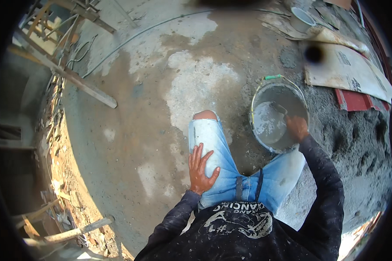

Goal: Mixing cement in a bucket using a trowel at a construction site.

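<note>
My left hand (pixel 200 172) lies flat on the left thigh of my light blue jeans (pixel 224 152), fingers spread and holding nothing. Down inside the bucket (pixel 295 148), on my right, my right hand (pixel 297 128) is closed around the handle of a trowel (pixel 280 108). Only the trowel's metal neck shows; its handle is hidden in my fist and its blade is hard to make out. Wet grey cement mix (pixel 269 124) covers the bucket's bottom. A wire bail with a green grip (pixel 272 77) rests against the bucket's far rim.
Coarse grey mortar (pixel 342 143) is heaped right of the bucket. Beyond it lie paper sacks (pixel 346 71), a red sheet (pixel 355 101) and a pale bucket (pixel 302 19). A hose (pixel 137 35) crosses the wet concrete floor (pixel 130 130). A wooden beam (pixel 85 82) juts in at left, near the floor's edge.
</note>
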A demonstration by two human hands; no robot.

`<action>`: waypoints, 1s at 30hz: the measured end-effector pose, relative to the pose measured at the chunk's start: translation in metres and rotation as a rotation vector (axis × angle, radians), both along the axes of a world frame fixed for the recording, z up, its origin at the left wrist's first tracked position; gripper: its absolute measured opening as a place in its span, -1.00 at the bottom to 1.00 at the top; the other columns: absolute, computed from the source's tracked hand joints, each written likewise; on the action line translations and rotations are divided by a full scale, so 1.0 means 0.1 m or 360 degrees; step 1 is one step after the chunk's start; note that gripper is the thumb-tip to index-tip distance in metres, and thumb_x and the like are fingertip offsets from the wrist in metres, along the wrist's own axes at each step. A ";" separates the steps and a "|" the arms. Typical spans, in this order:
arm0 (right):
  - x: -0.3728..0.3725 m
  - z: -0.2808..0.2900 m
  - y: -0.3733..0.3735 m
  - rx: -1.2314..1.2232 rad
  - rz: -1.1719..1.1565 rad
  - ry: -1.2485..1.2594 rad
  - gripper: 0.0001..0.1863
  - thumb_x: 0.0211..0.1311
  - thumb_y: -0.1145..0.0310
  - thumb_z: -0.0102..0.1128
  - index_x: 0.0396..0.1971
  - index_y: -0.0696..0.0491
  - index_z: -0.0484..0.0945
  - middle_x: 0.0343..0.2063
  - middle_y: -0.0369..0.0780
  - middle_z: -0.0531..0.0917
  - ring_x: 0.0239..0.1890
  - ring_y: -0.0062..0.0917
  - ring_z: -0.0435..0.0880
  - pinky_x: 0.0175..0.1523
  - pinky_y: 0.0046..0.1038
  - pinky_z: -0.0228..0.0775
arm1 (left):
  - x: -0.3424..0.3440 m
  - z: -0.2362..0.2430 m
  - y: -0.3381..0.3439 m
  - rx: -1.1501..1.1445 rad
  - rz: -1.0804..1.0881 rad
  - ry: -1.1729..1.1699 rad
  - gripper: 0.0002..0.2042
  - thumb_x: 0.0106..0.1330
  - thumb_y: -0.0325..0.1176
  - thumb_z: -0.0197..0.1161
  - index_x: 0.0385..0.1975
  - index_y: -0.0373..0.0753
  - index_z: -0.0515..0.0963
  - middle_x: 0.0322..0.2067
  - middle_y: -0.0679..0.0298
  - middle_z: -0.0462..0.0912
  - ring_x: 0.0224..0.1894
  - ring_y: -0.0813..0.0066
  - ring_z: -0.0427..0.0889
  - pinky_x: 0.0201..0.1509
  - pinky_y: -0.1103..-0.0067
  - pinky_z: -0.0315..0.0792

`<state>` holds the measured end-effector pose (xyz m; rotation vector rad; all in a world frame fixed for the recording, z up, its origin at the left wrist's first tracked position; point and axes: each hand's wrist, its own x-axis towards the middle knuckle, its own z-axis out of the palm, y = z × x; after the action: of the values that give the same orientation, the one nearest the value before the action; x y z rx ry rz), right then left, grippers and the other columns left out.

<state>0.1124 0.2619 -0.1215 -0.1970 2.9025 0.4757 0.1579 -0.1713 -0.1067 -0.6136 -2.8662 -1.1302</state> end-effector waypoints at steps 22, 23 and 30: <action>-0.09 -0.43 0.20 0.0111 0.0468 0.0007 -0.69 0.15 0.30 0.17 -0.07 -0.12 0.53 -0.36 -0.13 0.63 -0.40 -0.29 0.64 -0.33 -0.29 0.43 | 0.16 -0.05 -0.14 0.0148 0.0062 0.0009 -0.49 0.22 -0.06 0.19 0.18 -0.04 0.38 0.42 0.19 0.02 0.47 0.15 -0.08 0.44 0.02 -0.17; -0.12 -0.57 0.36 0.0248 0.0434 0.0020 -0.66 0.17 0.32 0.14 -0.01 -0.12 0.50 -0.24 -0.07 0.63 -0.34 -0.30 0.66 -0.30 -0.30 0.47 | 0.17 -0.05 -0.14 0.0152 0.0081 0.0010 -0.49 0.22 -0.06 0.19 0.18 -0.04 0.38 0.42 0.19 0.02 0.47 0.15 -0.08 0.44 0.02 -0.17; 0.39 -0.82 1.22 0.0333 0.0795 0.0434 -0.61 0.17 0.22 0.16 -0.01 0.04 0.54 -0.21 -0.05 0.62 -0.11 -0.38 0.61 0.01 -0.31 0.43 | 0.13 -0.07 -0.13 0.0239 0.0034 0.0013 -0.49 0.23 -0.05 0.17 0.18 -0.02 0.38 0.43 0.18 -0.01 0.47 0.16 -0.10 0.46 0.02 -0.23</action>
<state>0.1509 0.3834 -0.2037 -0.8992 3.0154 0.9457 0.1713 -0.1842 -0.1133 -0.5779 -2.7410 -1.3210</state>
